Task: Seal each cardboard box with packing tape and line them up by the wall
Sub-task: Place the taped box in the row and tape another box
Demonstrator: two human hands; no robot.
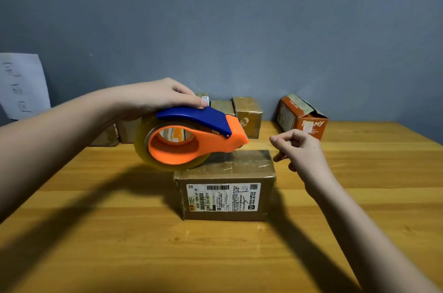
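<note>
Woodgrain desk (96, 232), grey wall: my left hand (153, 97) grips a plastic dispenser (191, 139) holding a glossy tape roll above the rectangular, tape-wrapped cardboard box (225, 187) at centre; right hand (302, 151) loosely curled, empty.

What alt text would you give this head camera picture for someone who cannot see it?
A left hand holds an orange and blue tape dispenser over a labelled cardboard box on a wooden table; the right hand is pinched near the dispenser's tip. More boxes line the grey wall.
</note>
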